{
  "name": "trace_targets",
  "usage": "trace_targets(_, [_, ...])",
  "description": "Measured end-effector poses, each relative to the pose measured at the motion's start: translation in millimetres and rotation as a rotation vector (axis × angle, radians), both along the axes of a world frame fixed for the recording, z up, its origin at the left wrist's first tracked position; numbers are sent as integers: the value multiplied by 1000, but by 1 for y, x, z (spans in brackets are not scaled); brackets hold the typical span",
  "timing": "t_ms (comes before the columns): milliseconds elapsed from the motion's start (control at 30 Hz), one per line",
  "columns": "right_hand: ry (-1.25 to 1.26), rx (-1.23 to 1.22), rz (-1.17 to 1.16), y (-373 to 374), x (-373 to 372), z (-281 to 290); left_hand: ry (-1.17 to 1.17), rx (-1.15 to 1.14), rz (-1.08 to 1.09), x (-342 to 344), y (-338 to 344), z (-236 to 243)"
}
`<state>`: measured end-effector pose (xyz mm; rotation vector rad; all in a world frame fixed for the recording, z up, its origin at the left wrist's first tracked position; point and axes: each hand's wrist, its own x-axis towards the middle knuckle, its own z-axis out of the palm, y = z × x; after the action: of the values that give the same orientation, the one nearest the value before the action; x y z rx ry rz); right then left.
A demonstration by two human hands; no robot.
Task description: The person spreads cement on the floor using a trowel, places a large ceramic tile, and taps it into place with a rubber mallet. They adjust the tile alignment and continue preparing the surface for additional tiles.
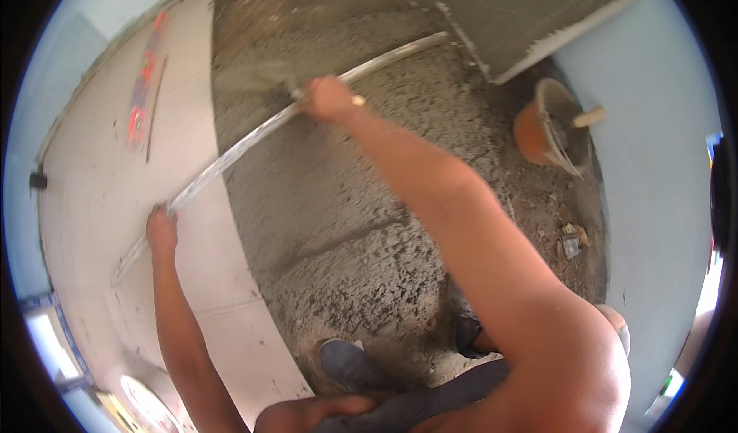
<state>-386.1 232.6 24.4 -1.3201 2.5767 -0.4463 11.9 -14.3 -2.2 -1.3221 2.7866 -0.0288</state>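
A long, narrow metal straightedge (250, 142) runs slantwise from the pale tiles at the left across a bed of grey mortar (296, 187). My left hand (161, 231) is closed around it near its lower left end, above the tiles. Farther along, my right hand (329, 100) grips the same bar over the mortar. Beside my right knuckles is a blurred grey flat shape (261, 77), perhaps a trowel; I cannot tell whether that hand touches it. Behind the bar the mortar looks rough, and on the near side a smoother patch ends at a ridge.
Pale floor tiles (84, 202) cover the left, with a long red-and-blue object (144, 83) lying on them. A slab with a grey-coated face (538, 10) stands at the upper right. An orange bucket (532, 133) holds a wooden-handled tool. My dark shoe (350, 361) is beside the mortar.
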Motion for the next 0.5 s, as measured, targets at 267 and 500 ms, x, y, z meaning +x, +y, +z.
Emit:
trace_targets(267, [83,2,8,40,-61,-10,-110,-72,5,21,-15,2])
trace_targets(500, [151,129,14,42,-71,-4,-140,-23,0,23,-16,8])
